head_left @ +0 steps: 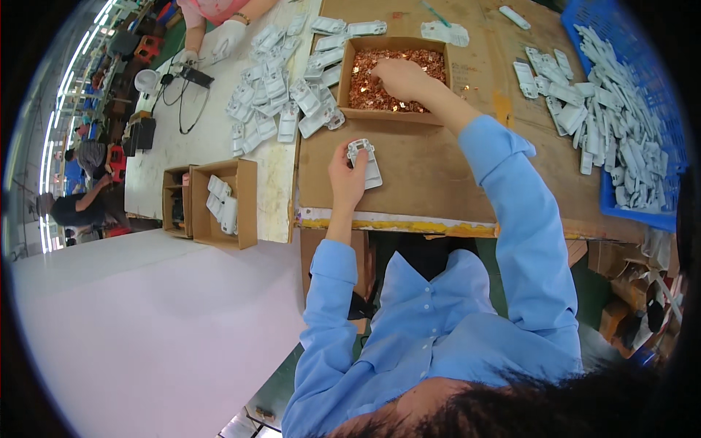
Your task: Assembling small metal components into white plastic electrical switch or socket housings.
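Left hand (345,175) closed around white plastic part (365,162); right hand (400,79) fingers curled into copper pieces (365,91).

Copper-coloured, shiny small metal pieces (398,87) fill a plain brown cardboard box (349,73). White plastic part (365,162), pale grey in shadow. Surface (431,175) covered in brown cardboard, yellow and white streaks along its near edge. Bright blue crate (642,212) holds more white parts (613,117). Sleeves (511,219) light blue, unpatterned. Neighbouring bench top (212,139) white. A co-worker's glove (228,36) white, top pink.
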Motion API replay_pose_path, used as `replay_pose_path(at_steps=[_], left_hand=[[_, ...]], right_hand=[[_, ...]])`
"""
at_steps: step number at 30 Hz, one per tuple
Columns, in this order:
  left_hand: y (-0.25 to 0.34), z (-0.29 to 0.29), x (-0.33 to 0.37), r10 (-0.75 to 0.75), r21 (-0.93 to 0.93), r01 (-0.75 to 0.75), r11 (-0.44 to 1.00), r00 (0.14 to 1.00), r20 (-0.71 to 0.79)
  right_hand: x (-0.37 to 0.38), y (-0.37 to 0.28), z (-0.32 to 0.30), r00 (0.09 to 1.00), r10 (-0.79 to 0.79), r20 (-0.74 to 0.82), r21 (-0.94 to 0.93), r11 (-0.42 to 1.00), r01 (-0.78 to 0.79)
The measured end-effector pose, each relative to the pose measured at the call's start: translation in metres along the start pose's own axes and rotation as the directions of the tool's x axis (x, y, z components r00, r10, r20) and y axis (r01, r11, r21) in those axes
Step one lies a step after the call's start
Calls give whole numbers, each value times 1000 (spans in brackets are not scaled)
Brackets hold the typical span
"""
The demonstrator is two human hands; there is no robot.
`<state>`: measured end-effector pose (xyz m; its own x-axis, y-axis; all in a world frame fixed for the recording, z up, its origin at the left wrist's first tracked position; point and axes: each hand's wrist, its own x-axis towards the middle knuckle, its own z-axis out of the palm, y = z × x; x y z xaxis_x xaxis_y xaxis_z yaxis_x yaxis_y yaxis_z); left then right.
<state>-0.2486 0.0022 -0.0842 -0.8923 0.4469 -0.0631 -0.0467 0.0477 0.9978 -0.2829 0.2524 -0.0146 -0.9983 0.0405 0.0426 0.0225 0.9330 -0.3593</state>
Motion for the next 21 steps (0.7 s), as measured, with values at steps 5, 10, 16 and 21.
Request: replay_pose_path(at_steps=[5, 10, 16, 21], left_hand=[[4, -1, -1, -14, -40, 14, 999, 1000, 3], [2, -3, -1, -4, -26, 5, 1000, 1000, 3], [3, -1, -2, 3, -39, -3, 999, 1000, -2], [4, -1, -3, 9, -37, -9, 999, 1000, -1]], right_hand=[[10, 0, 9, 999, 34, 10, -88, 996, -33], [12, 1, 9, 999, 30, 30, -54, 998, -29], [15, 2, 12, 998, 45, 40, -92, 995, -41], [14, 4, 15, 999, 39, 18, -182, 983, -35]])
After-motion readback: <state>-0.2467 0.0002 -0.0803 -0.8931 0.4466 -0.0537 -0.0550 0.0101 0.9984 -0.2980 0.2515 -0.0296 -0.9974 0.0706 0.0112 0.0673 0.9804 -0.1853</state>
